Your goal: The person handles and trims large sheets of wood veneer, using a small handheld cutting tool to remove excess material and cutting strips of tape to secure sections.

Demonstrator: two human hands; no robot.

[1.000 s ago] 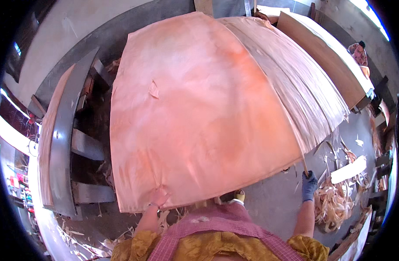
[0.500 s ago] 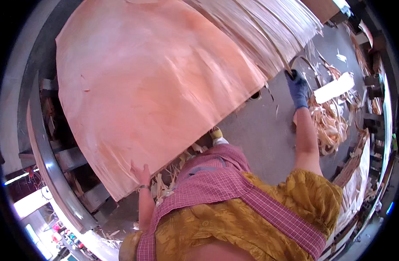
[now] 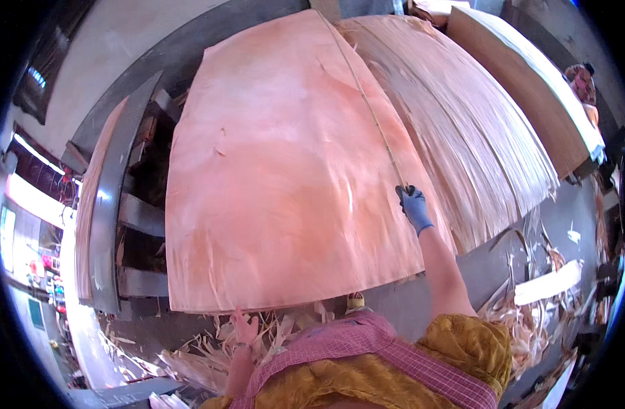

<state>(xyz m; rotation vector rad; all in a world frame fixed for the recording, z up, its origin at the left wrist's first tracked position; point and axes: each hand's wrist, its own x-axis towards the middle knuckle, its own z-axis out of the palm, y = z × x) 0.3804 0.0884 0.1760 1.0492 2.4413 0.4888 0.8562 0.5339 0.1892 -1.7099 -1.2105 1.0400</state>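
Observation:
A large pinkish wood veneer sheet (image 3: 278, 170) lies in front of me, with a small tear on its left half. My right hand (image 3: 415, 208), in a blue glove with dark fingertips, is closed on the near end of a long thin stick (image 3: 367, 102). The stick runs away from me over the right part of the sheet to its far edge. My left hand (image 3: 245, 328) is bare, its fingers spread at the sheet's near edge; whether they touch it I cannot tell.
To the right lies a paler stack of veneer (image 3: 462, 129), with a thick brown-sided stack (image 3: 530, 95) beyond it. Veneer scraps (image 3: 530, 320) litter the floor on the right and by my feet. A metal beam frame (image 3: 114, 204) stands left. Another person (image 3: 582, 85) is at far right.
My right hand has swung the stick left, from the paler stack onto the pinkish sheet. My left hand has come off the sheet's top to its near edge. The view has turned.

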